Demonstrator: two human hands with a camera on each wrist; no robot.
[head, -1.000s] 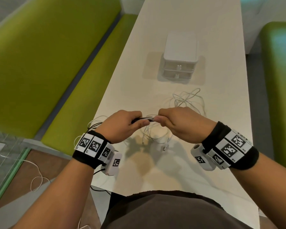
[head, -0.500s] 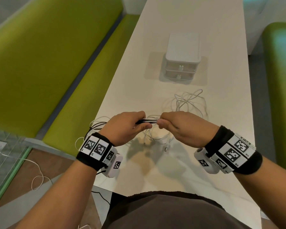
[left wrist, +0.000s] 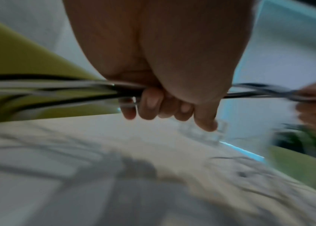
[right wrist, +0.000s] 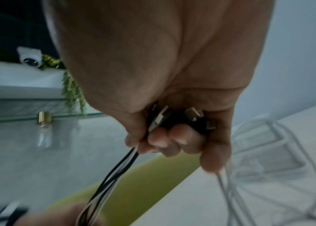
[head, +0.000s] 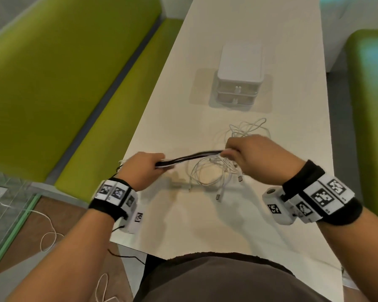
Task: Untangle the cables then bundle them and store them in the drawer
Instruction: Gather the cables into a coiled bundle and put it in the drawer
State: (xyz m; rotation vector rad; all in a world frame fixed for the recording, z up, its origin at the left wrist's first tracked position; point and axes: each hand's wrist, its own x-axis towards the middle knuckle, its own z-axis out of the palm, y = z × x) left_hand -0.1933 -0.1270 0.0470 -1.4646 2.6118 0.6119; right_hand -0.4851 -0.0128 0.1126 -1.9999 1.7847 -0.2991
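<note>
- Left hand [head: 143,168] grips the black-and-white cable strands [head: 192,159]; right hand [head: 249,153] clamps their plug ends, likely aligning them for bundling.
- Loose white cables [head: 210,173] lie on the white counter [head: 292,149], short of the shut white plastic drawer unit [head: 238,83].

Lighting even, bright overhead; soft shadows on surface [head: 205,225]; both wrist views dim, motion-blurred; head view edges bowed.
</note>
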